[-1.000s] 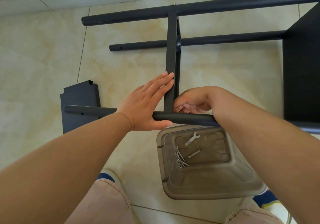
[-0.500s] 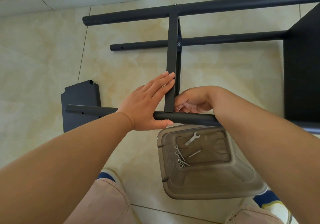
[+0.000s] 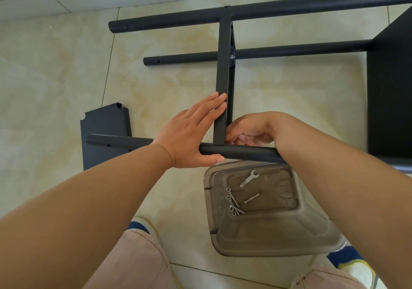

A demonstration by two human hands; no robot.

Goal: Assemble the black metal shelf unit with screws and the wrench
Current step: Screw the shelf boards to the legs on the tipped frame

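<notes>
Barely a flicker of change from a second ago: both hands hold the same places on the frame, and only the view has drifted a touch. The left hand [image 3: 191, 137] lies flat with straight fingers against the left face of the upright black shelf panel [image 3: 222, 76], thumb hooked under the near tube [image 3: 240, 152]. The right hand [image 3: 252, 130] is tucked in on the panel's right side at the joint, fingers curled; whether they pinch a screw there I cannot tell. The shelf unit lies on its side, with the far tube [image 3: 289, 7] and the middle tube [image 3: 289, 51] running left to right, a bolt head [image 3: 232, 56] where panel meets middle tube, and a second shelf panel [image 3: 390, 88] at the right. Just near of the near tube sits a translucent tub [image 3: 278, 239] holding the wrench [image 3: 249, 178] and loose screws [image 3: 234, 202]. A spare black panel [image 3: 104, 125] lies flat at left on glossy beige floor tiles [image 3: 55, 76].
</notes>
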